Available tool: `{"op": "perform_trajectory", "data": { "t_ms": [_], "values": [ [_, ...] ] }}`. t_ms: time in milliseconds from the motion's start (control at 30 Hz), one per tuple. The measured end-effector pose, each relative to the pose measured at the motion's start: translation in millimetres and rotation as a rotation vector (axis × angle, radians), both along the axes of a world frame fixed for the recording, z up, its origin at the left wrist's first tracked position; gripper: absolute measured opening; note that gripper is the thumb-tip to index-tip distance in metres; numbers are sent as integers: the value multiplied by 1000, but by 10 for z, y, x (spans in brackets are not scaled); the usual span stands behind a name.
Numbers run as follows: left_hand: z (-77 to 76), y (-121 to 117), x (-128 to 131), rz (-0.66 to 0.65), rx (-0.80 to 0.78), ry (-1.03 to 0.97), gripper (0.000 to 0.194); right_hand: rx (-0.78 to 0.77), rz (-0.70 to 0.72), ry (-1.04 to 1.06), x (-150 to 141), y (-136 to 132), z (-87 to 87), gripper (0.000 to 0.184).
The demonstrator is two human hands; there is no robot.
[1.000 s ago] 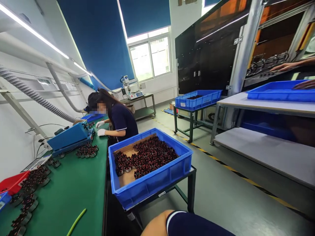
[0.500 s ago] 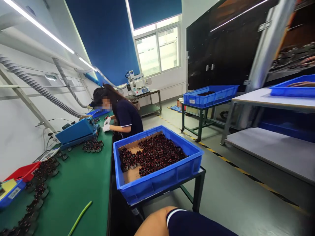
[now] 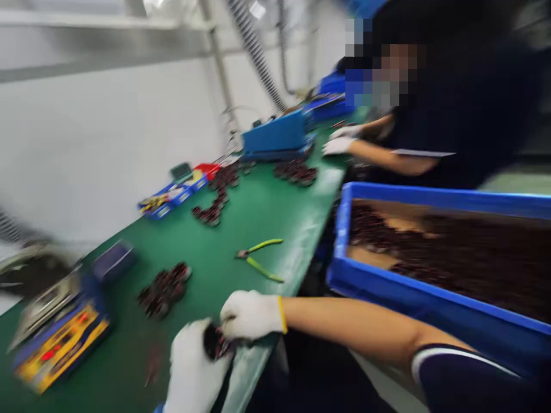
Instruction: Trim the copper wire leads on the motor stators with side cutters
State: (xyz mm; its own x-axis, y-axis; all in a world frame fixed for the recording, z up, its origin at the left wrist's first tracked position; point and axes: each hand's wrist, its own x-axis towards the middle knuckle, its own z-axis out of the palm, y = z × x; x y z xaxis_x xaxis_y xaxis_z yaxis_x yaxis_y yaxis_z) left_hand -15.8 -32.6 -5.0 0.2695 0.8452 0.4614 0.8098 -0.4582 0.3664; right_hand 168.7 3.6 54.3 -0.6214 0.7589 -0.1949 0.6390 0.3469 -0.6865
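The dark part (image 3: 212,342) is near the edge of the table (image 3: 241,212), between the left hand (image 3: 189,367), which clasps it, and the right hand (image 3: 249,315), which pinches its right side. Blur hides its long axis.

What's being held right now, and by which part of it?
A dark component, its left side in the left hand; the right hand is at its other side, its exact grip blurred.

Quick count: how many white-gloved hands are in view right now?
4: the wearer's left hand and right hand, close together at a dark part; and a co-worker's nearer hand and farther hand, farther along the green bench.
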Motion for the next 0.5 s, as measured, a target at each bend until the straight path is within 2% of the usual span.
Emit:
{"op": "perform_trajectory", "data": {
  "t_ms": [33, 100, 133, 200, 267, 300, 400, 500],
  "values": [
    [-41, -58, -49, 107, -91, 21, 28, 42, 26, -37, -17, 9, -51, 19],
    [-102, -119, -97, 145, -126, 23, 52, 162, 57, -66, -27, 63, -157, 29],
    [-123, -127, -102, 155, -101, -7, 67, 275, 104, -75, -35, 94, -211, 36],
    [-149, -126, -88, 123, -52, -63, 80, 595, 223, -118, -81, 120, -322, 42],
    [-158, -122, -70, 93, -35, -115, 72, 852, 287, -202, -164, 85, -430, 26],
    [-159, -119, -68, 81, -43, -131, 63, 916, 287, -258, -207, 58, -478, 19],
    [-139, -105, -102, 60, -116, -121, 43, 984, 282, -400, -219, 52, -551, 22],
    [-86, -90, -168, 92, -180, -57, 37, 968, 277, -457, 115, 261, -531, 20]
  ]
}}
